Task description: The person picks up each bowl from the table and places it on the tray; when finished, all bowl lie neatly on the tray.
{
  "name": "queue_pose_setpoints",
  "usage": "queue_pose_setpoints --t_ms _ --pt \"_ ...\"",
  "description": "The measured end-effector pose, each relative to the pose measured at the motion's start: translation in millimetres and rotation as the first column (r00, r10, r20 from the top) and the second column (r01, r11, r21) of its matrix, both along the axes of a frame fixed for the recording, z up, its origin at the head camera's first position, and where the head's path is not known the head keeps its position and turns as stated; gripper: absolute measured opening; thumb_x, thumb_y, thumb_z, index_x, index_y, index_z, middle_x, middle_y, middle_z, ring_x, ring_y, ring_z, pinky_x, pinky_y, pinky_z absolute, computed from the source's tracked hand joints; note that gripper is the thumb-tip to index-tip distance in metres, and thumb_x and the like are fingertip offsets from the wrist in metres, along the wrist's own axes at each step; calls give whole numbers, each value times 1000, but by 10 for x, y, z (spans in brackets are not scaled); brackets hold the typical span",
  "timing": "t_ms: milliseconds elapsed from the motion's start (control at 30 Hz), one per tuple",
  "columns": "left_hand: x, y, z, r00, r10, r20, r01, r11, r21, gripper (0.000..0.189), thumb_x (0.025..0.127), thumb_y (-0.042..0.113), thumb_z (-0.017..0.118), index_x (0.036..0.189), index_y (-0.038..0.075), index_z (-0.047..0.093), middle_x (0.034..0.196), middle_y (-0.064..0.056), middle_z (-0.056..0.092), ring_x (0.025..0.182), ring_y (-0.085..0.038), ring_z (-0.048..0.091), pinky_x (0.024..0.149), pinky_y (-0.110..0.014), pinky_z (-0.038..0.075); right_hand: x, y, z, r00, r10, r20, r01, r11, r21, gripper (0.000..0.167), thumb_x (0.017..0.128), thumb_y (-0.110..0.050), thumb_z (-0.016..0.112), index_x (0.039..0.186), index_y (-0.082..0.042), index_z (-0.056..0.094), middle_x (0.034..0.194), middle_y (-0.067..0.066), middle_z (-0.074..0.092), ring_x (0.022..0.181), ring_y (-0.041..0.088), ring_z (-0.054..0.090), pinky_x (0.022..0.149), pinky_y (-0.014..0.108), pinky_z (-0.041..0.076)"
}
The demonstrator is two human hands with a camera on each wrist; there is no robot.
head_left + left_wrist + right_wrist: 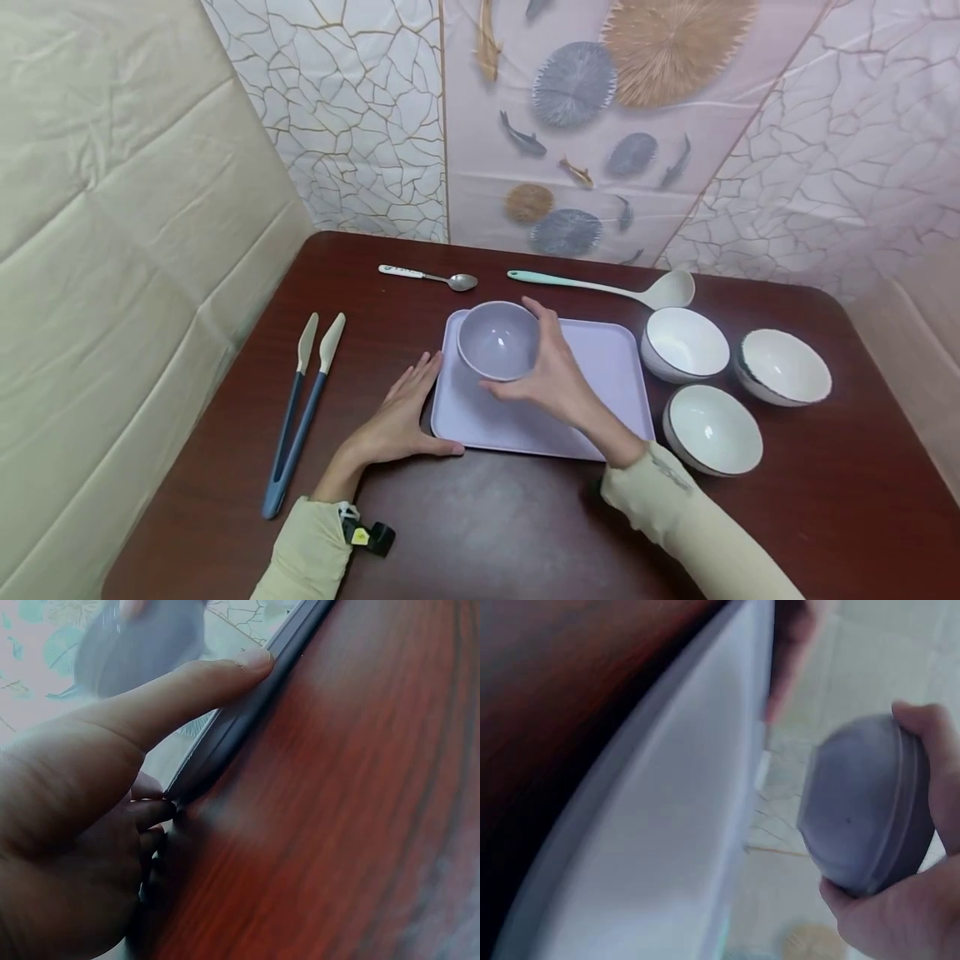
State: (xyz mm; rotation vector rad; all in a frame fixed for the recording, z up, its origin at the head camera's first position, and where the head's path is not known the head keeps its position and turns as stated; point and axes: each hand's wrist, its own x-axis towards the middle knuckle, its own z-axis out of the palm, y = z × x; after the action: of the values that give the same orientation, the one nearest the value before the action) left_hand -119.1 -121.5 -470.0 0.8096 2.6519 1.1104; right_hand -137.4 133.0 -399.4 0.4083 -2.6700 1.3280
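My right hand grips a grey-purple bowl by its right side, thumb near and fingers far. The right wrist view shows that bowl tilted and held apart from the tray. Below it, in the head view, lies a lavender rectangular tray. At the tray's left near corner is my left hand, fingers spread along the left edge and thumb along the front edge. In the left wrist view the left thumb lies straight against the tray's rim.
Three whitish bowls stand right of the tray: one behind, one at far right, one nearer. A ladle and a spoon lie at the back. Blue-handled tongs lie left on the dark table.
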Motion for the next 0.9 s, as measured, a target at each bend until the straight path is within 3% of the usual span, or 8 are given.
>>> queue_pose_setpoints --t_ms 133,300,900 --pt "4 12 36 1000 -4 3 4 1000 -12 131 66 58 85 157 4 7 163 -11 9 149 -26 1 118 -44 2 -217 -167 -146 997 -71 -8 71 997 11 125 54 -40 95 151 -10 24 135 12 40 117 26 48 96 44 44" --pt "8 9 48 1000 -3 5 4 1000 -16 131 66 56 86 157 3 6 162 -12 9 149 -26 1 118 -44 3 -364 -271 -265 993 -116 -10 116 993 16 125 55 -38 94 151 -6 20 138 16 36 121 28 44 99 43 43" --pt "-2 -4 3 1000 -6 -11 6 1000 -9 131 67 58 84 157 3 7 162 -13 10 149 -27 2 118 -45 3 -429 -309 -403 990 -135 34 134 990 40 128 57 -39 94 152 -5 16 139 16 32 122 29 44 100 42 43"
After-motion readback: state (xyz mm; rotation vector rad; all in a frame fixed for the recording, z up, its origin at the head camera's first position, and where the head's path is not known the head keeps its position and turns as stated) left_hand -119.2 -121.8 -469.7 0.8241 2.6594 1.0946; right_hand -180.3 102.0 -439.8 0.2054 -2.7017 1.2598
